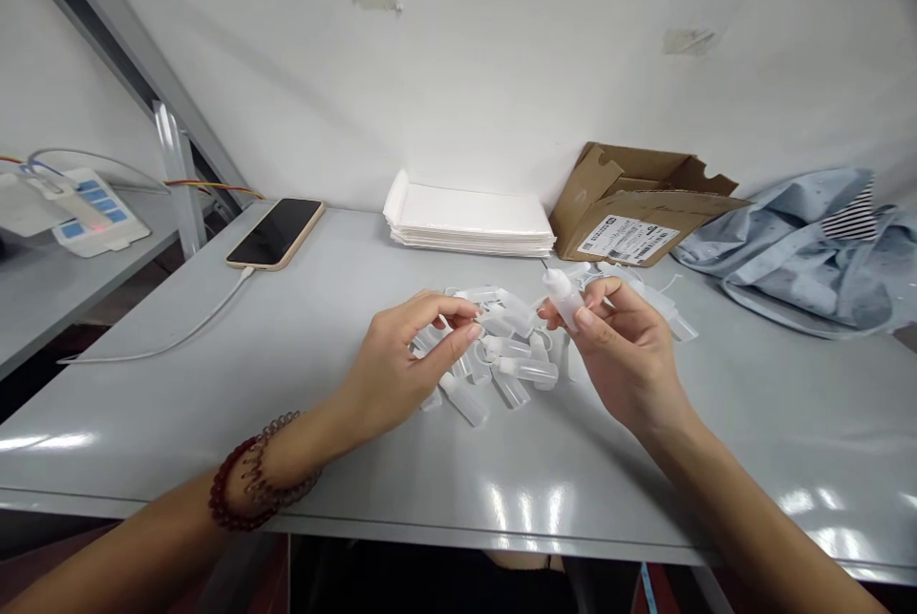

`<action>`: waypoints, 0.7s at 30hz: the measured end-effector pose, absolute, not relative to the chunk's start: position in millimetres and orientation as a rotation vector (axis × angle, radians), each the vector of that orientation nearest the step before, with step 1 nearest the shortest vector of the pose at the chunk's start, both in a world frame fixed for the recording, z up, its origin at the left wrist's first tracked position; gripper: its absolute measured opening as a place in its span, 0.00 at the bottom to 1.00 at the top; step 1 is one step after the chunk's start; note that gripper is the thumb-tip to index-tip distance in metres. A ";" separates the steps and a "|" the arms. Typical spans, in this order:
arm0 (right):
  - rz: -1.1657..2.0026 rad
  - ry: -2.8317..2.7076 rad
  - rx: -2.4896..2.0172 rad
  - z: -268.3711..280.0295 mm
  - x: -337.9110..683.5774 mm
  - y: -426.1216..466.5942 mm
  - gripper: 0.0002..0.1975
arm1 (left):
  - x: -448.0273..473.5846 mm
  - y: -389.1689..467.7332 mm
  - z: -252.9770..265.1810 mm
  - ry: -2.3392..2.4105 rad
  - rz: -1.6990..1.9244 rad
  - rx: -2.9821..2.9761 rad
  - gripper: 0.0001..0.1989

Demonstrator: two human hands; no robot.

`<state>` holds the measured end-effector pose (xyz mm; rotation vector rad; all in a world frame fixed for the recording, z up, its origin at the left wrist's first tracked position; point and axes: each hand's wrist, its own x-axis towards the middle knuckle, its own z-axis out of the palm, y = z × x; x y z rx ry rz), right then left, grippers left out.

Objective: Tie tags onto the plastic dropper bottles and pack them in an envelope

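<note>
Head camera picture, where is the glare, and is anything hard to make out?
In the head view, glare streaks the grey table near its front edge; also in the head view, the piled translucent bottles overlap with faint outlines, and the fine print on the box label is too small to read.

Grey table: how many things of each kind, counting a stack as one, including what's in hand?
Bottle in right hand: 1
Phone: 1
White cable: 1
White stack: 1
Cardboard box: 1
Blue cloth: 1
Total: 6, without the loose bottles, overlapped past counting.
</note>
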<state>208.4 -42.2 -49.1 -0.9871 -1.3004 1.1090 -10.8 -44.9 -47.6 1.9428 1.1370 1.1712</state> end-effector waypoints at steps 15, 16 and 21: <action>1.140 -1.609 -1.008 -48.3 206.4 -50.7 0.09 | -11.4 -45.0 -43.3 1.028 1.273 1.871 0.03; 1.133 -1.631 -1.006 -47.9 206.0 -51.8 0.09 | -11.6 -45.3 -43.9 1.000 1.293 1.881 0.04; 1.140 -1.648 -0.981 -47.7 206.3 -55.3 0.09 | -11.9 -46.7 -46.6 0.906 1.345 1.926 0.06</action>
